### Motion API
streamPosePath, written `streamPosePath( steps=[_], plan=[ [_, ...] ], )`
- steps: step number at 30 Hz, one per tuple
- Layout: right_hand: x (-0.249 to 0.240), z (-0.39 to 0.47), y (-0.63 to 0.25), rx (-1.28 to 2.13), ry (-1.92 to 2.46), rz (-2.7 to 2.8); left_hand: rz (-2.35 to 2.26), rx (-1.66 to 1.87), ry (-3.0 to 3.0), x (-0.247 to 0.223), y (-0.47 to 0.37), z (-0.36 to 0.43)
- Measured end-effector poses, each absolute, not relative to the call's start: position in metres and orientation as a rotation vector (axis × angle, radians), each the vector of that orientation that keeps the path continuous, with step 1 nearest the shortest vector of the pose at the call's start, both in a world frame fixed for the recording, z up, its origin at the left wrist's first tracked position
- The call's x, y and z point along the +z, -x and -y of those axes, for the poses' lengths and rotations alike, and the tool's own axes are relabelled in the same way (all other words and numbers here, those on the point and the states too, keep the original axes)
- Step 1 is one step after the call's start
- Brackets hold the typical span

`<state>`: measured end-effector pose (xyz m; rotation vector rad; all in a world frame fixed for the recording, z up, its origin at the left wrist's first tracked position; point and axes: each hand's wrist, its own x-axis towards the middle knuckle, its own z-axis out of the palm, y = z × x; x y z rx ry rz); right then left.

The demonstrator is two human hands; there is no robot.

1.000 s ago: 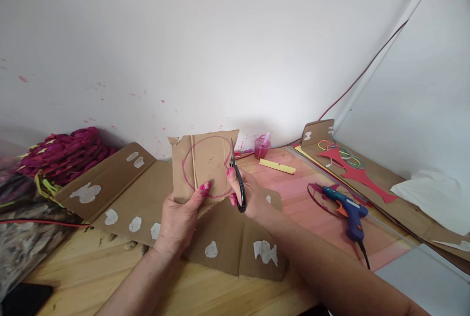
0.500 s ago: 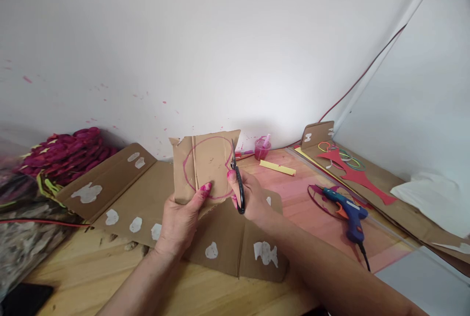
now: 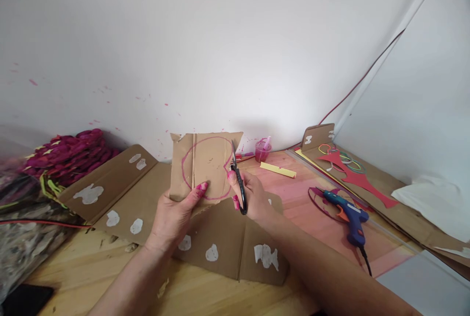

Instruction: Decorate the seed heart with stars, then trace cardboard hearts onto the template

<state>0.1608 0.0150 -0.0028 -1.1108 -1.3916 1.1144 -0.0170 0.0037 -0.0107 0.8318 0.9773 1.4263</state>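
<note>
A torn-edged piece of cardboard with a rounded outline in purple marker is held up in front of me. My left hand pinches its lower left edge, thumb on the near face and the other fingers hidden behind. In my right hand are black-handled scissors, gripped by the handles. Their blades point upward at the right edge of the cardboard, along the drawn line. Pink stains mark the fingertips of both hands. Below lies a larger unfolded cardboard sheet with white torn patches.
To the right lies a blue glue gun with its cord. A cup of purple paint and a yellow strip sit near the wall. Red cut paper rests on cardboard at right; a purple pile stands at left.
My left hand has shifted slightly left and down along the cardboard's lower edge. The scissors stay at the right edge, with the cardboard tilted a little differently.
</note>
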Motion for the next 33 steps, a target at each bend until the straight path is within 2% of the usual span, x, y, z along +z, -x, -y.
streamPosePath(
  steps=[6, 33],
  plan=[
    [0.005, -0.016, -0.167, 0.992, 1.169, 1.467, -0.963, 1.299, -0.873, -0.006, 0.022, -0.006],
    [-0.004, -0.015, -0.164, 1.072, 1.139, 1.393, -0.979, 1.362, -0.850, -0.003, 0.019, -0.004]
  ],
)
